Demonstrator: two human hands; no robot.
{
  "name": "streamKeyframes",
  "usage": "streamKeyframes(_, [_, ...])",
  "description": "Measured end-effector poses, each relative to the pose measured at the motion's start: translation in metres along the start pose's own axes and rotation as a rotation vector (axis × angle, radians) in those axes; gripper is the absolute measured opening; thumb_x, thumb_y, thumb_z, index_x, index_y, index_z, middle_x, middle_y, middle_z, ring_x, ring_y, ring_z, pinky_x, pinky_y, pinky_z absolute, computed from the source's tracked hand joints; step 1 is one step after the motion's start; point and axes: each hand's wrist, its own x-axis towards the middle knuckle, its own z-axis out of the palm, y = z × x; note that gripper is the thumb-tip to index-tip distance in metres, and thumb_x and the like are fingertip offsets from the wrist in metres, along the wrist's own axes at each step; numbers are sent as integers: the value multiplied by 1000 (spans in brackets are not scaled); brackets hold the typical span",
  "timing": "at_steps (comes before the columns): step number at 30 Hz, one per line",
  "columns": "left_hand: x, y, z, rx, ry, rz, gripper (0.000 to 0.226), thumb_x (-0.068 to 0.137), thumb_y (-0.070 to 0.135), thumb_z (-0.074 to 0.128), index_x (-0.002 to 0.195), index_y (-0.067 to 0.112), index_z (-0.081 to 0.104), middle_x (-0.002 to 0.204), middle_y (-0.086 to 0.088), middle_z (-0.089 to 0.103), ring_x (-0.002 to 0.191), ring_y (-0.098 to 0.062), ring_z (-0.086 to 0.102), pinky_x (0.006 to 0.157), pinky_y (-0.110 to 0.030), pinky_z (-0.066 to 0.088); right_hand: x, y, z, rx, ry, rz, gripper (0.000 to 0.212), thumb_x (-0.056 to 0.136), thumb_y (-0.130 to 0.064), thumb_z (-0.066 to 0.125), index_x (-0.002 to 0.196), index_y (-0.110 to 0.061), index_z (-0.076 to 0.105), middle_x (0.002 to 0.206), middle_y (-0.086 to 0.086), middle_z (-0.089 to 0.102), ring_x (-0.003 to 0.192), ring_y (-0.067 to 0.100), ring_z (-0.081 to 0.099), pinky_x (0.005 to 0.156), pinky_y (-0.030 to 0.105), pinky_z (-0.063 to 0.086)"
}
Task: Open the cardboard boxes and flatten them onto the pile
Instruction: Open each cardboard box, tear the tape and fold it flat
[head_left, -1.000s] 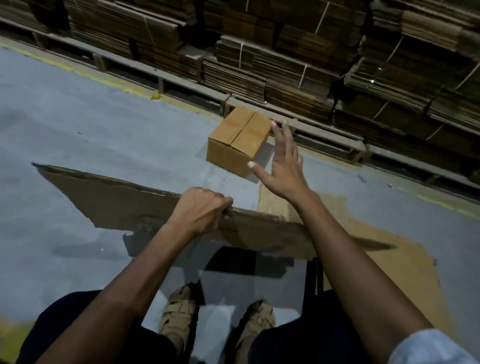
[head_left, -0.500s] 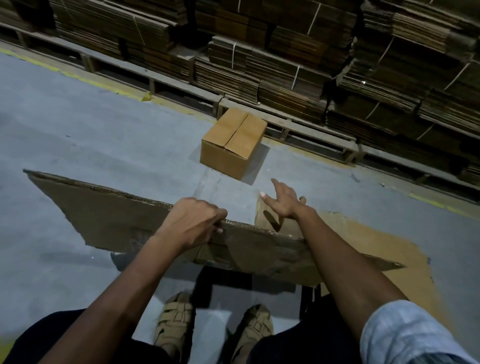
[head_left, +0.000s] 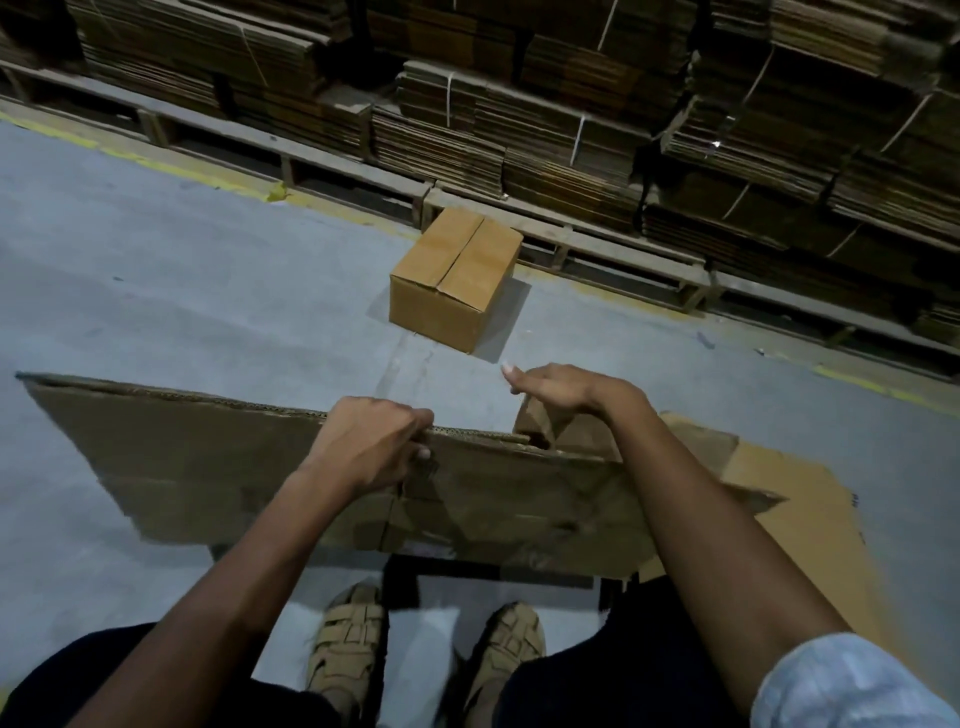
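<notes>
A flattened cardboard sheet stands on edge in front of my knees, stretching to the left. My left hand grips its top edge near the middle. My right hand hovers palm down just past that edge, fingers loosely curled over a folded flap, holding nothing that I can see. A closed small cardboard box sits on the floor a little beyond both hands. More flat cardboard lies on the floor to the right, under my right forearm.
Bundled stacks of flattened cardboard on wooden pallets line the whole back. A yellow floor line runs before them. Grey concrete floor spreads left. My sandalled feet are below the sheet.
My right hand drew back from near the closed box and dropped to the sheet's top edge. The left hand kept its grip on the sheet.
</notes>
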Motion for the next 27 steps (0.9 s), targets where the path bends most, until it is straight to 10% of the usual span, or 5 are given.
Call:
streamKeyframes(7, [-1,-1,8,-13,-70,-126,25,95,51,54,93,27,49,98,0,69,88,-27,67,61,-30,36,-34,-11,30,-133,-179,-238,79,87,-71,58,152,-32,37,154,0,46,134,24,48,113,46,39])
streamKeyframes(14, [10,3,-6,-17,-10,-159,27,91,53,59,102,27,61,97,2,71,89,-24,68,69,-30,46,-58,-14,40,-253,191,-324,15,101,-40,59,106,-25,62,103,-3,65,90,15,59,80,36,49])
streamKeyframes(27, [4,48,-90,-64,555,-124,22,73,2,70,82,18,59,83,-2,68,81,-29,55,70,-33,12,-178,-24,-4,-440,845,-282,28,99,-47,57,124,-38,66,89,-3,69,81,18,59,68,31,42])
